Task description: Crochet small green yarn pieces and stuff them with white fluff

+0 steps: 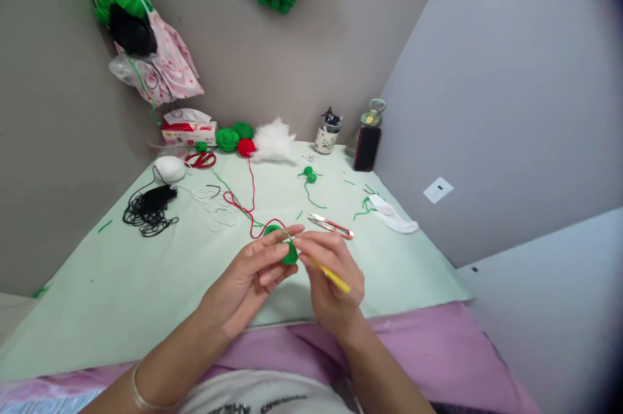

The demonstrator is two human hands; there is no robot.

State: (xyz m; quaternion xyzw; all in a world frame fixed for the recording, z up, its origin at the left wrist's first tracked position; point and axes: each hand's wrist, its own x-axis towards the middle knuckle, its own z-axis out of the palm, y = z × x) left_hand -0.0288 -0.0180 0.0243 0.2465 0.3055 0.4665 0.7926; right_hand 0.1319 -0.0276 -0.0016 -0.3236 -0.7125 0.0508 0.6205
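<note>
Between the fingertips of my left hand (256,271) is a small green crochet piece (289,254). My right hand (335,278) grips a crochet hook (335,276) by its yellow handle, and the hook's tip meets the top of the green piece. A strand of green yarn (228,188) runs from the back of the table to my left fingers. Just behind those fingers lies another bit of green crochet (273,230), partly hidden. Red yarn (252,209) curls across the table beside it. Orange-handled thread snips (331,226) lie beyond my right hand.
Black yarn (153,206) and a white yarn ball (169,169) sit on the left. Along the back are a tissue box (189,133), a red yarn ball (246,147), white stuffing (273,141), a jar (327,137) and a phone (366,149). White fabric (392,214) lies right.
</note>
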